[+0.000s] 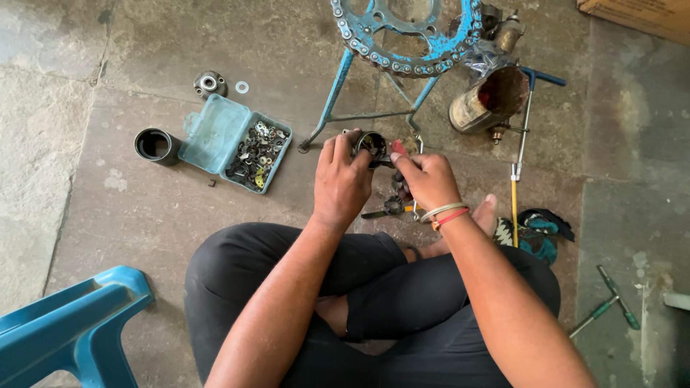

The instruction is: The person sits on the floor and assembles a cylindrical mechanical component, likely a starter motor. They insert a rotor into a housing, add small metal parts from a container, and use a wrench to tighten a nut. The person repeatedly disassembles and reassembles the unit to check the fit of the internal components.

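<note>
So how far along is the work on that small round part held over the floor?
Done: parts are off and laid out, a black sleeve and hub piece on the floor. In hand: left hand grips the round metal part; right hand works at it. Left: the open box of small hardware and pliers lie unused.

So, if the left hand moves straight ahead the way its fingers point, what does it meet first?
Probably the blue stand with the chained sprocket. The left hand, holding a small metal ring part, points up-frame toward it; depth is unclear.

Left hand [339, 179] grips a round metal housing [372, 145]; right hand [424, 178] pinches perhaps a small part at its rim.
</note>
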